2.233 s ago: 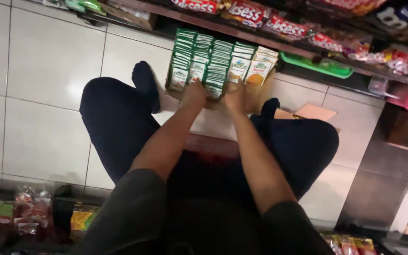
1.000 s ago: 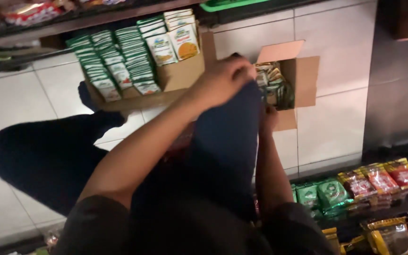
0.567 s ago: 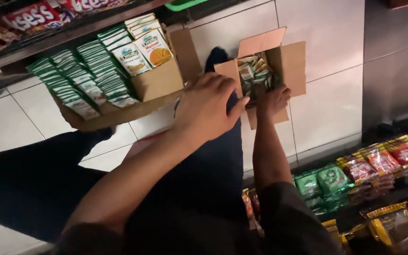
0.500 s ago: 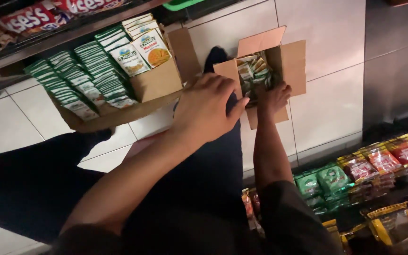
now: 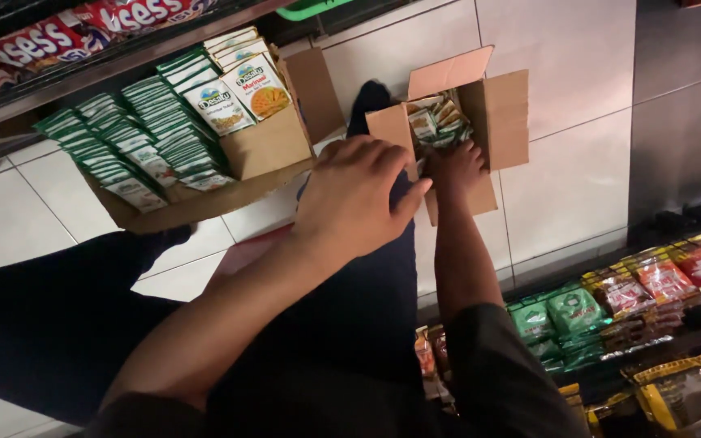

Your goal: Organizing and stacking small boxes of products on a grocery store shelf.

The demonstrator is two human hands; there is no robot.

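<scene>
My right hand (image 5: 456,166) reaches into a small open cardboard box (image 5: 501,113) that stands on the tiled floor past my leg. Its fingers are down among green and white sachets (image 5: 440,122) inside, and they hide whether it grips any. My left hand (image 5: 359,199) lies palm down with fingers spread on my dark trouser leg (image 5: 367,300), just left of that box, holding nothing. A larger cardboard tray (image 5: 261,146) to the left holds several rows of upright green and white sachets (image 5: 156,138).
I sit on a white tiled floor (image 5: 578,178) between low shelves. A shelf at the right holds green packets (image 5: 569,312), red packets (image 5: 667,276) and a yellow bag (image 5: 683,397). Red snack packs (image 5: 58,36) line the far shelf.
Both hands have left the large sachet tray and moved right to the small box. In the last half second the right hand has sunk slightly deeper into it.
</scene>
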